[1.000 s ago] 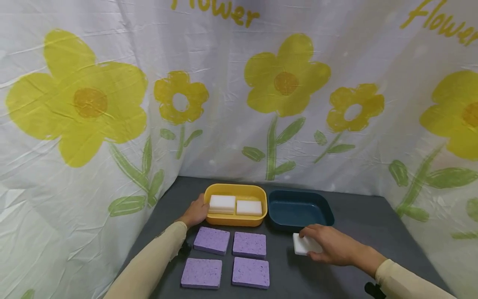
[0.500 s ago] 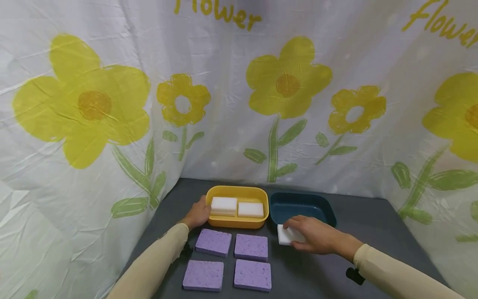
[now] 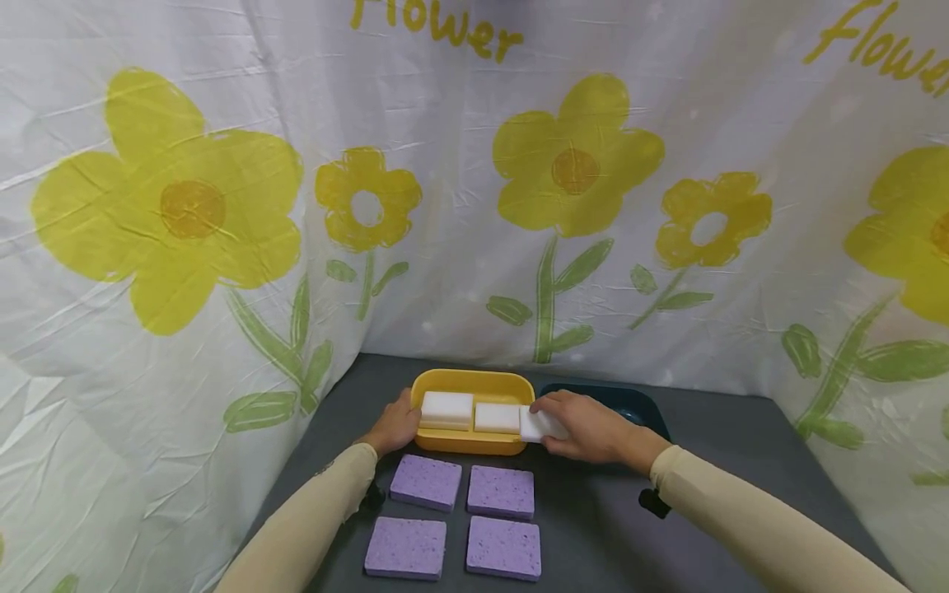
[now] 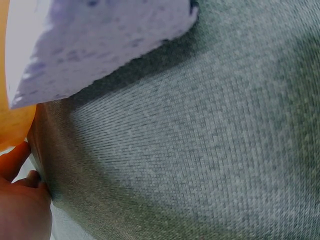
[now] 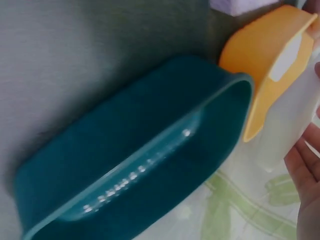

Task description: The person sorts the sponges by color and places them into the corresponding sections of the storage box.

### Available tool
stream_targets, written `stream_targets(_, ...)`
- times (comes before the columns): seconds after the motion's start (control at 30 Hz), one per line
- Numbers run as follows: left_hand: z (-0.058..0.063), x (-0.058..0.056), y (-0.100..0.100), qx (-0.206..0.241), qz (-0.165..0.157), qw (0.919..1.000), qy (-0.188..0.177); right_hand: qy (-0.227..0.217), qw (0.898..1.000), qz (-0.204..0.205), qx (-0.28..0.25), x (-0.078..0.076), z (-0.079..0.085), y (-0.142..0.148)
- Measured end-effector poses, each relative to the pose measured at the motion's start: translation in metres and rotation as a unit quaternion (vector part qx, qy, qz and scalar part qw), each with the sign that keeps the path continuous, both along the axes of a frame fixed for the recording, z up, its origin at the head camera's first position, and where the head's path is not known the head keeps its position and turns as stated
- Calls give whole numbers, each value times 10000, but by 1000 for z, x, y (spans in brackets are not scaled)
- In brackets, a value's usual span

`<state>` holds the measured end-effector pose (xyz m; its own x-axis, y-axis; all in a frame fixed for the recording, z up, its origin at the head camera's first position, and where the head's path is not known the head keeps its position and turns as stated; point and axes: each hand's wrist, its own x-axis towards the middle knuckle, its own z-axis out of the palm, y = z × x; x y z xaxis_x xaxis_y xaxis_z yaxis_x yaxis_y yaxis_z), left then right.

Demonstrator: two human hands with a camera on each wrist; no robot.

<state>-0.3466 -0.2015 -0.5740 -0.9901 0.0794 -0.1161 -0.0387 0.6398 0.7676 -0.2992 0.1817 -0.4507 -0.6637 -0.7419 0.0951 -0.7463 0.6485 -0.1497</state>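
My right hand (image 3: 589, 428) pinches a white sponge (image 3: 539, 425) above the right rim of the yellow box (image 3: 474, 445). Thumb and fingers are on the block, seen also in the right wrist view as a pale, blurred sponge (image 5: 287, 117). Inside the box lie white sponges, a taller stack (image 3: 447, 409) at left and a lower one (image 3: 497, 417) beside it. My left hand (image 3: 395, 423) holds the box by its left side. In the left wrist view a finger of the left hand (image 4: 22, 200) touches the orange-looking wall; the grip there is partly hidden.
A dark teal box (image 5: 135, 150) stands right of the yellow one, partly behind my right hand. Several purple sponges (image 3: 500, 492) lie flat in two rows in front. The grey table (image 3: 712, 469) ends at a flower-print curtain (image 3: 445, 272).
My right hand has carried the white sponge left and away from me, from in front of the teal box to the yellow box's right rim. My left hand stays at the box.
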Motion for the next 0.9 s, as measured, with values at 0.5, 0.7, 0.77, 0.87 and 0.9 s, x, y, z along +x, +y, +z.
stream_targets(0.5,2,2,1,-112,37,9999,2,-6,10000,12,79,-35,-4,-45)
stream_targets(0.7,2,2,2,-59,59,10000,1,-156,9998,-68,54,-44,-8,-56)
stream_targets(0.77,3,2,2,-57,65,10000,1,-222,9997,-109,41,-46,-10,-59)
stream_targets(0.87,3,2,2,-61,71,10000,6,-297,9995,-105,65,-50,-14,-63)
stream_targets(0.9,2,2,3,-58,83,9999,6,-301,9995,-96,89,-51,-16,-64)
